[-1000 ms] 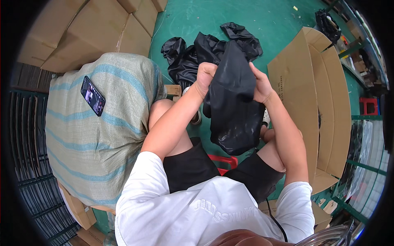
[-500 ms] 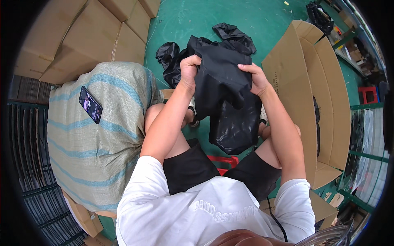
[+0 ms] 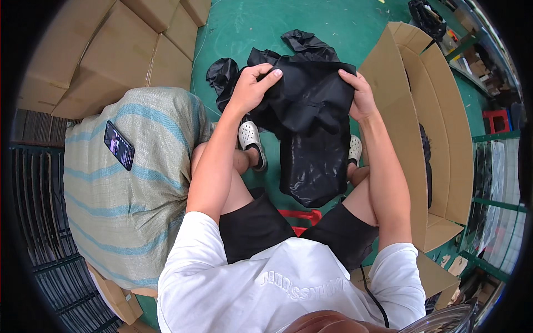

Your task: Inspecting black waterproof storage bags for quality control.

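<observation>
A black piece of shiny, coated-looking fabric is stretched between my hands, with its top edge roughly level. My left hand pinches the upper left corner, thumb on top. At the upper right corner, my right hand grips the edge between thumb and fingers. Between my legs a glossier black length hangs below; I cannot tell whether it belongs to the same piece. Just beyond lies a crumpled heap of similar black material on the floor, partly hidden by the held piece.
On my left a striped woven sack bulges, a phone lying on it. Stacked cartons rise behind. An open cardboard box stands to my right, with black material inside. Part of a red stool shows beneath me.
My hands have moved farther apart, pulling the top edge of the fabric wider and straighter. My left hand has shifted left, my right hand right. My left shoe is now in fuller view.
</observation>
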A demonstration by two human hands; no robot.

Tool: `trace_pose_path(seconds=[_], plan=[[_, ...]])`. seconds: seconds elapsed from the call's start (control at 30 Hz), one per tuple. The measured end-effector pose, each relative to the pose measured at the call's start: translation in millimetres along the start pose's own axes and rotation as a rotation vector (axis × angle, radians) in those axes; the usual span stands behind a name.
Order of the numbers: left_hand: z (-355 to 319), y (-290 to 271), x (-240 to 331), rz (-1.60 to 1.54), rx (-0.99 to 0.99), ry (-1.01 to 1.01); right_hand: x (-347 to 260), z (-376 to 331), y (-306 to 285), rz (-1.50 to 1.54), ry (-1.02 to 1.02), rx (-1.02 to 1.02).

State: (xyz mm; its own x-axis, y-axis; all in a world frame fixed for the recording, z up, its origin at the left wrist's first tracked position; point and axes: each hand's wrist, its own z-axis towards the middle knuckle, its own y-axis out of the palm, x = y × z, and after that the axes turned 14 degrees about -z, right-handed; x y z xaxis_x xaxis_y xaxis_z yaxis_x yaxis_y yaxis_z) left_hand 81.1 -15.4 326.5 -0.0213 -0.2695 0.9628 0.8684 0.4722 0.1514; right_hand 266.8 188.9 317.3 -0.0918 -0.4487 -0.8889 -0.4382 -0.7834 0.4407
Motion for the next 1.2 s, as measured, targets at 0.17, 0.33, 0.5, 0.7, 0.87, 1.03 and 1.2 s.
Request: trace_pose_path(seconds=[0.17, 0.33, 0.5, 0.7, 0.87, 1.03, 1.2], plan=[[-0.7, -3.7, -1.9, 0.204, -0.083, -0.068, -1.4, -3.4, -3.6, -0.024, 0.010, 0.004], [1.7, -3.7, -5.2, 0.056, -0.116, -0.070, -6.8, -7.1, -1.8, -0.055, 0.010, -0.035], [-1.4, -11.2, 5.9, -0.632, 0.081, -0.121, -24.0, -20.2, -12.1, -0.242, 0.080, -0.183], [-4.9, -25.7, 10.3, -0.832, 0.148, -0.102, -24.5, -23.3, -53.9, -0.642, 0.274, -0.687], [-0.6, -37.8, -1.0, -1.007, -0.006, -0.118, -22.1, -38.7, -50.0, 0.060, -0.159, -0.447], [1.0, -27.3, -8.3, -1.081, 0.053, -0.204, -21.1, -32.8, -52.8, 0.010, 0.045, -0.300], [-1.8, -22.8, -8.0, -1.052, 0.020, -0.267, -26.7, -36.0, -47.5, 0.187, -0.214, -0.272]])
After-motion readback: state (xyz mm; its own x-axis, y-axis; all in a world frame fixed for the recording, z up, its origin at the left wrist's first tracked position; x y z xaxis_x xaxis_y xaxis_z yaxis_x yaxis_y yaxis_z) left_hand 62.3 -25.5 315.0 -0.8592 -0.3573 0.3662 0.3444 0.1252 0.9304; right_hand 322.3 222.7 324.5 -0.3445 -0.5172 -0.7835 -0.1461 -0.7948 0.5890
